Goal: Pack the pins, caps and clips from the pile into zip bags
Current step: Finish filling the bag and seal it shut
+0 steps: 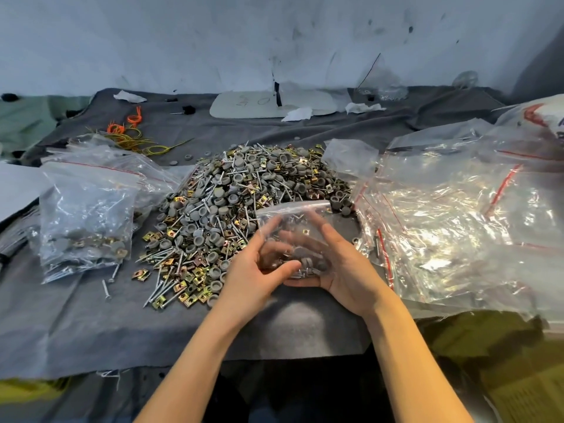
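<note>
Forearms, bare, come up from the bottom edge over the near side of the grey cloth. Both on one bag: left hand and right hand grasp a small zip bag, held upright just in front of the pile. Left thumb lies across the bag's front, and the fingers show through the plastic behind. Right hand cups the bottom and right side, fingers curled behind. Inside, bunched low: grey caps, pins and one brass clip higher up. Can't tell if the zip is sealed.

Pile sits mid-cloth, with round grey caps, silver pins and gold-tone square clips all mixed, spreading toward the person. Left of it are filled bags with red zip lines, stacked, same parts inside. Loose pins lie just beside them on the cloth. Right of the pile is a heap of empty bags, flat and glossy, reaching the pile's right edge.

Far side: orange and yellow ties, a white board with scribbles and torn paper scraps, near a scuffed pale wall.
</note>
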The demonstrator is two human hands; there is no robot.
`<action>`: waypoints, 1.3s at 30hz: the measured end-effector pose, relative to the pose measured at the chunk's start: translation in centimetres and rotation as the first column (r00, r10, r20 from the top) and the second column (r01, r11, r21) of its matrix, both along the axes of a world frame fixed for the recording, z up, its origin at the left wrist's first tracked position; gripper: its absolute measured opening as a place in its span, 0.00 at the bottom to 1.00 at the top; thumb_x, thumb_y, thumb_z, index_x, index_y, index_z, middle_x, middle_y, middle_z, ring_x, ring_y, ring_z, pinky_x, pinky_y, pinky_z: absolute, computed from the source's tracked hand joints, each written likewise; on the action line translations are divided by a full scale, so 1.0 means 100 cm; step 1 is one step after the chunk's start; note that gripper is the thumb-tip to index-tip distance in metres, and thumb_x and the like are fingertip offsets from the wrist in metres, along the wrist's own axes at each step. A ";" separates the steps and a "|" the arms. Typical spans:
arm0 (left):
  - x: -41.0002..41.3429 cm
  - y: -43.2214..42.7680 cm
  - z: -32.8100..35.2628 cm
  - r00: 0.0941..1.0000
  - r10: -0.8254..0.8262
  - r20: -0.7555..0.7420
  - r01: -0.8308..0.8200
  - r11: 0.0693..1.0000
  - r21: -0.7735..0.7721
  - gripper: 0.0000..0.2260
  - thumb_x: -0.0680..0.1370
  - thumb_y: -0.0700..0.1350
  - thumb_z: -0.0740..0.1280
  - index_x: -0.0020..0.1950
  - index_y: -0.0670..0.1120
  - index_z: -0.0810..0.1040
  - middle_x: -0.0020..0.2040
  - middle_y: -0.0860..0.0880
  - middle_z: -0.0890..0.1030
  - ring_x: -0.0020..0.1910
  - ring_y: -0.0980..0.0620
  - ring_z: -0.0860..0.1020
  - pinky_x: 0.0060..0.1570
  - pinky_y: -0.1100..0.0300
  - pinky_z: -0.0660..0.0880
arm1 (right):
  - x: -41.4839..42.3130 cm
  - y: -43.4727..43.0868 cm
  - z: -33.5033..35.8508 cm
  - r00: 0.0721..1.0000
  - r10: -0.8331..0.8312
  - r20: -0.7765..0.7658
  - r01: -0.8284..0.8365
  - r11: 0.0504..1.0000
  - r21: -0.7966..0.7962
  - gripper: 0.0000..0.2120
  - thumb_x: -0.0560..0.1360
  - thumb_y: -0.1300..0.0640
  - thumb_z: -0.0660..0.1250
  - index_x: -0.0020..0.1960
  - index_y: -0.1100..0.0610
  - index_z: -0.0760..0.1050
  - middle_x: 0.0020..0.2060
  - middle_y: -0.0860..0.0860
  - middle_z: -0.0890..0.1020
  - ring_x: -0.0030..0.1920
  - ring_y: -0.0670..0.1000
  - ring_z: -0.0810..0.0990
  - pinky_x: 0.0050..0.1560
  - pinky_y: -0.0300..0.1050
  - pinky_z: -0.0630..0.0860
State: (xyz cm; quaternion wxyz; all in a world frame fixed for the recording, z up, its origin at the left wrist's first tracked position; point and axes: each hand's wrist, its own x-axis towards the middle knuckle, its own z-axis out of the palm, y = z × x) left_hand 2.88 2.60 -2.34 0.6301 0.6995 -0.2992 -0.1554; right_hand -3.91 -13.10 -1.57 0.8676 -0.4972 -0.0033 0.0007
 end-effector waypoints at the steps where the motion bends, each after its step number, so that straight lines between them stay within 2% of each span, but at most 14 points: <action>1: 0.000 0.000 -0.001 1.000 0.005 0.003 -0.005 1.000 -0.005 0.33 0.72 0.42 0.74 0.72 0.60 0.65 0.47 0.54 0.85 0.52 0.58 0.82 0.61 0.58 0.75 | 0.000 0.000 -0.001 1.000 0.001 -0.004 -0.001 1.000 -0.009 0.20 0.79 0.45 0.57 0.70 0.42 0.67 0.64 0.54 0.78 0.62 0.57 0.78 0.49 0.56 0.81; 3: 0.001 0.000 -0.004 1.000 0.024 -0.007 -0.024 1.000 -0.019 0.32 0.73 0.38 0.73 0.72 0.60 0.66 0.46 0.53 0.85 0.52 0.57 0.82 0.62 0.56 0.74 | -0.001 -0.001 -0.002 1.000 0.007 -0.005 -0.007 1.000 -0.022 0.21 0.79 0.49 0.58 0.72 0.47 0.66 0.64 0.55 0.78 0.63 0.57 0.77 0.48 0.55 0.81; 6: 0.003 0.000 -0.006 0.999 0.023 -0.032 -0.025 0.997 -0.073 0.29 0.73 0.36 0.72 0.66 0.60 0.68 0.46 0.54 0.86 0.51 0.59 0.82 0.55 0.64 0.76 | -0.003 -0.001 -0.005 0.999 0.022 0.038 -0.020 0.998 -0.054 0.20 0.78 0.59 0.62 0.70 0.53 0.70 0.64 0.56 0.78 0.64 0.57 0.77 0.51 0.53 0.80; 7: 0.004 0.000 -0.006 0.999 0.023 -0.040 -0.027 0.996 -0.086 0.28 0.73 0.37 0.73 0.66 0.59 0.68 0.46 0.54 0.86 0.50 0.59 0.83 0.52 0.65 0.76 | -0.003 -0.001 -0.006 0.998 0.027 0.053 -0.024 0.998 -0.064 0.21 0.77 0.62 0.63 0.69 0.54 0.72 0.63 0.57 0.79 0.63 0.56 0.78 0.52 0.52 0.80; 9: 0.005 0.000 -0.007 0.998 0.034 -0.058 -0.040 0.994 -0.097 0.30 0.70 0.43 0.74 0.68 0.58 0.69 0.47 0.52 0.86 0.50 0.56 0.83 0.53 0.61 0.78 | -0.003 0.001 -0.007 0.998 0.016 0.064 -0.011 0.997 -0.080 0.21 0.74 0.67 0.65 0.65 0.54 0.75 0.59 0.56 0.81 0.58 0.55 0.80 0.50 0.49 0.80; 11: 0.006 0.000 -0.008 0.997 0.035 -0.069 -0.042 0.994 -0.104 0.36 0.67 0.46 0.75 0.74 0.53 0.68 0.49 0.49 0.86 0.53 0.50 0.84 0.57 0.51 0.78 | -0.003 0.002 -0.007 0.998 -0.030 0.059 0.034 0.997 -0.074 0.18 0.73 0.66 0.66 0.61 0.54 0.79 0.54 0.56 0.82 0.52 0.53 0.82 0.48 0.46 0.81; 13: 0.007 0.000 -0.009 0.997 0.046 -0.059 -0.052 0.993 -0.103 0.37 0.67 0.46 0.76 0.74 0.55 0.67 0.51 0.48 0.86 0.56 0.46 0.83 0.60 0.48 0.77 | -0.002 0.002 -0.006 0.996 -0.073 0.040 0.075 0.997 -0.029 0.16 0.74 0.64 0.63 0.60 0.56 0.79 0.53 0.55 0.83 0.49 0.52 0.83 0.45 0.45 0.81; 15: 0.007 0.000 -0.009 0.997 0.063 -0.042 -0.067 0.993 -0.098 0.35 0.67 0.46 0.75 0.71 0.63 0.67 0.52 0.50 0.86 0.56 0.50 0.83 0.59 0.53 0.78 | -0.001 0.001 -0.006 0.995 -0.101 0.009 0.101 0.995 0.016 0.15 0.78 0.65 0.59 0.62 0.59 0.77 0.56 0.57 0.82 0.49 0.52 0.83 0.43 0.45 0.82; 19: 0.006 0.000 -0.008 0.998 0.059 -0.039 -0.063 0.991 -0.117 0.35 0.71 0.39 0.73 0.71 0.63 0.65 0.53 0.52 0.85 0.53 0.53 0.84 0.51 0.64 0.78 | 0.000 0.001 -0.004 0.991 -0.131 -0.021 0.132 0.990 0.046 0.15 0.80 0.66 0.55 0.62 0.60 0.76 0.53 0.57 0.83 0.48 0.53 0.84 0.42 0.46 0.82; 22: 0.005 0.000 -0.007 0.997 0.054 -0.048 -0.059 0.992 -0.114 0.35 0.74 0.33 0.72 0.71 0.62 0.65 0.53 0.53 0.85 0.52 0.53 0.84 0.50 0.65 0.78 | -0.001 0.001 -0.004 0.990 -0.138 -0.028 0.139 0.988 0.060 0.15 0.80 0.64 0.56 0.64 0.62 0.75 0.55 0.59 0.83 0.48 0.54 0.84 0.41 0.46 0.82; 30: 0.005 0.000 -0.007 0.998 0.038 -0.056 -0.045 0.990 -0.136 0.33 0.75 0.32 0.70 0.71 0.62 0.67 0.53 0.53 0.85 0.53 0.50 0.84 0.50 0.63 0.79 | 0.000 0.001 -0.002 0.985 -0.166 -0.052 0.169 0.984 0.063 0.15 0.79 0.55 0.58 0.60 0.58 0.78 0.49 0.56 0.85 0.46 0.52 0.84 0.40 0.46 0.82; 35: 0.005 0.000 -0.007 0.998 0.026 -0.054 -0.033 0.990 -0.138 0.33 0.76 0.32 0.70 0.73 0.58 0.66 0.53 0.53 0.85 0.53 0.51 0.84 0.50 0.64 0.79 | 0.001 0.001 -0.003 0.982 -0.178 -0.055 0.181 0.981 0.063 0.17 0.78 0.52 0.58 0.61 0.59 0.77 0.52 0.57 0.84 0.48 0.52 0.84 0.40 0.46 0.82; 37: 0.005 0.000 -0.007 0.998 0.025 -0.054 -0.032 0.989 -0.143 0.32 0.76 0.32 0.70 0.74 0.57 0.66 0.54 0.52 0.85 0.52 0.50 0.84 0.50 0.63 0.79 | 0.001 0.000 -0.004 0.986 -0.162 -0.047 0.165 0.983 0.075 0.15 0.79 0.57 0.58 0.61 0.60 0.77 0.54 0.58 0.83 0.48 0.53 0.84 0.40 0.46 0.82; 39: 0.006 0.000 -0.008 0.998 0.033 -0.045 -0.039 0.989 -0.140 0.31 0.76 0.32 0.69 0.72 0.60 0.67 0.53 0.52 0.85 0.51 0.51 0.85 0.49 0.64 0.79 | 0.000 -0.001 -0.005 0.989 -0.144 -0.042 0.147 0.985 0.089 0.16 0.78 0.68 0.56 0.61 0.61 0.77 0.55 0.59 0.82 0.49 0.55 0.84 0.41 0.46 0.82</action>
